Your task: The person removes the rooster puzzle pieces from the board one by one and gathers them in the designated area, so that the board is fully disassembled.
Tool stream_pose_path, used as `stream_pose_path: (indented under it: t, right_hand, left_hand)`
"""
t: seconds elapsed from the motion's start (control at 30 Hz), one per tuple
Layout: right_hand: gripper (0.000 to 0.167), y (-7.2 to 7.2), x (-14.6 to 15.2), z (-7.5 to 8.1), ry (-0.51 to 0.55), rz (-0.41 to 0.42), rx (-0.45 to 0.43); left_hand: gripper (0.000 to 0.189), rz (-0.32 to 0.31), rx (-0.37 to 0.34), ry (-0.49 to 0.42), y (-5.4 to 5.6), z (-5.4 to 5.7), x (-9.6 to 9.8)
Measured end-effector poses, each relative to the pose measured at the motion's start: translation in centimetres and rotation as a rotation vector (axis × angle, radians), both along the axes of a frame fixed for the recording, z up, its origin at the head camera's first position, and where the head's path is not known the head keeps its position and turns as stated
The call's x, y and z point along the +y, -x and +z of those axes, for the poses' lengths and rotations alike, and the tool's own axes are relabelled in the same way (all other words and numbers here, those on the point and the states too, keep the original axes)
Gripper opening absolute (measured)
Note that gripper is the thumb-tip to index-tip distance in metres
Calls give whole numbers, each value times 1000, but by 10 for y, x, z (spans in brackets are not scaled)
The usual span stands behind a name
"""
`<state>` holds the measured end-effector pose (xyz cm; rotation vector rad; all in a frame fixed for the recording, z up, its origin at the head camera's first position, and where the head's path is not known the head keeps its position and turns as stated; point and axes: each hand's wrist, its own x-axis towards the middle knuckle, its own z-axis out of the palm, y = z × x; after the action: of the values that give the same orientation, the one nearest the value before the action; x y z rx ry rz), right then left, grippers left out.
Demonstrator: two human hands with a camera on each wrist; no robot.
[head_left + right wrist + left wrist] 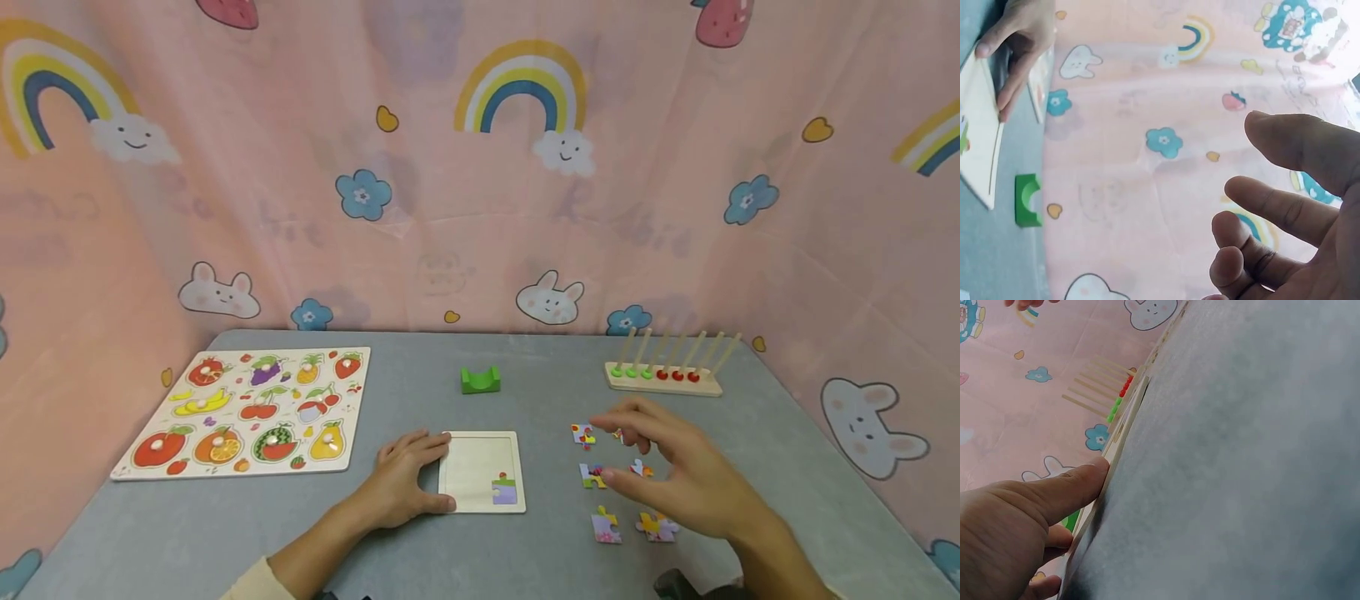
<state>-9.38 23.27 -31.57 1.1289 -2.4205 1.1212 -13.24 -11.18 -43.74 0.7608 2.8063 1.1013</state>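
Note:
My left hand (pixel 408 479) holds the left side of a square wooden puzzle tray (pixel 476 465), its thumb by the near corner and its fingers by the far one. One jigsaw piece (pixel 505 492), lilac and green, lies in the tray's near right corner. My right hand (pixel 693 479) hovers over loose jigsaw pieces (pixel 606 527) on the right, thumb and fingers spread apart with nothing between them. It partly hides several of those pieces. In the right wrist view, the right hand's fingers (pixel 1285 212) are loosely bent and hold nothing.
A fruit peg board (pixel 285 450) lies at the left of the grey table (pixel 420 558). Behind the tray sits a green arch-shaped block (pixel 480 382). A wooden peg rack (pixel 663 383) with green and red beads stands at the back right. A patterned pink curtain (pixel 450 233) hangs behind.

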Motion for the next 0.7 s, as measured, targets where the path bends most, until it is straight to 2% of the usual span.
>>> stream_pose_path:
  t: [0.17,0.47,0.7]
  right_hand:
    - [54,7,-14,-2,27,28,47]
    - [53,16,-36,-17,55,49,23]
    - [48,22,-55,-31,57,22,-73]
  left_hand:
    - [73,-5,3,-2,0,0,-1]
    - [74,-2,10,9,0,0,-2]
    - [73,-2,4,3,1,0,-1]
